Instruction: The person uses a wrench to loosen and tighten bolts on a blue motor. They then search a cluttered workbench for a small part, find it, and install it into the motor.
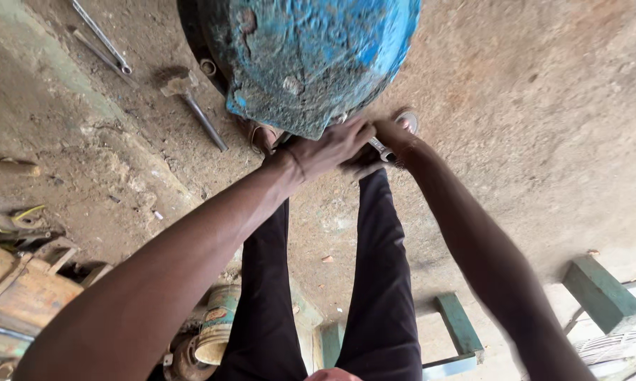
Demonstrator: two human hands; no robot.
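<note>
Two hands meet at the lower edge of a rusted blue metal casing (pixel 304 56) in the upper middle of the frame. A steel wrench (pixel 383 149) sits just beneath it, grasped in the grip of the right hand (pixel 392 137), while the left hand (pixel 328 149) closes over its near end. Further left, a hammer (pixel 191 99) and two long spanners (pixel 99 39) lie on the dusty floor (pixel 543 106).

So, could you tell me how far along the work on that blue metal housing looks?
Nothing looks finished. In hand: both hands, left hand and right hand, grip a silver steel wrench under the chipped blue round metal housing. The hammer lies unused on the dirt floor.
</note>
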